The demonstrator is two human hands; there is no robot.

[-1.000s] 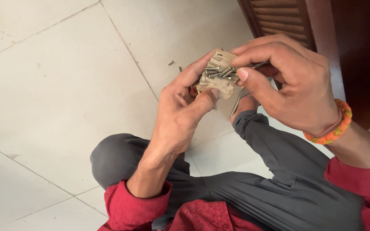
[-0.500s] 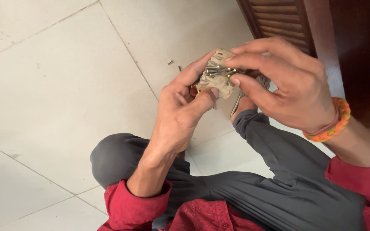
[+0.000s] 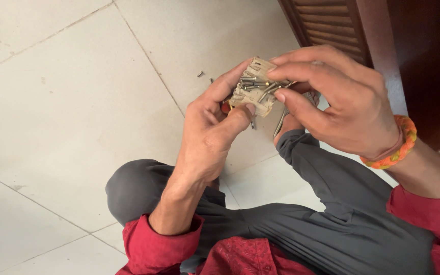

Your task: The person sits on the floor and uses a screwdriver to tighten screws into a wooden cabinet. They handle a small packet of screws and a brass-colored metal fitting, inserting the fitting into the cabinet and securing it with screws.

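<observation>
The left hand (image 3: 207,135) pinches a flimsy torn box (image 3: 254,87) of loose screws (image 3: 255,85) just left of the door (image 3: 332,23), best cupped underneath, while right hand (image 3: 339,104) fingertips close on a screw.

Left hand (image 3: 207,127) holds a cardboard scrap (image 3: 254,90) of screws (image 3: 255,84); right hand (image 3: 342,104) picks there.

The floor (image 3: 77,102) was pale, square tiles with thin grey joints. Beside it, at the upper right, stood a dark brown wooden door (image 3: 332,20) with slats, in soft, even light.
</observation>
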